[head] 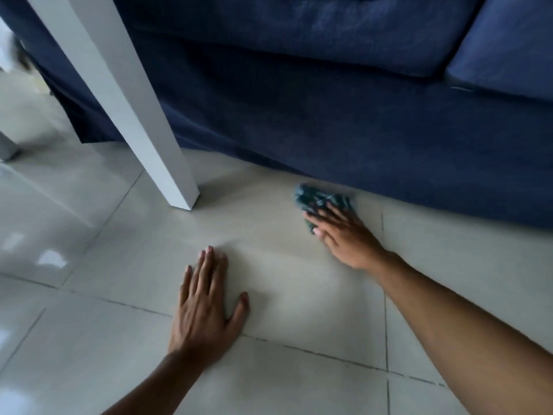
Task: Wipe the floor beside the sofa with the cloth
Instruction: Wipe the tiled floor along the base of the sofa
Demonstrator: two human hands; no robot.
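Beside the blue sofa (344, 115), the tiled floor (284, 289) bears the flat, spread left hand (206, 304), while the right hand (341, 235), nearer the sofa, presses spread fingers onto the crumpled teal cloth (320, 199) lying just sofa-ward of its grip.

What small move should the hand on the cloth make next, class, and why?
Probably sweep the cloth sideways along the sofa base. The right hand presses it flat on the floor near that edge, while the left hand braces.
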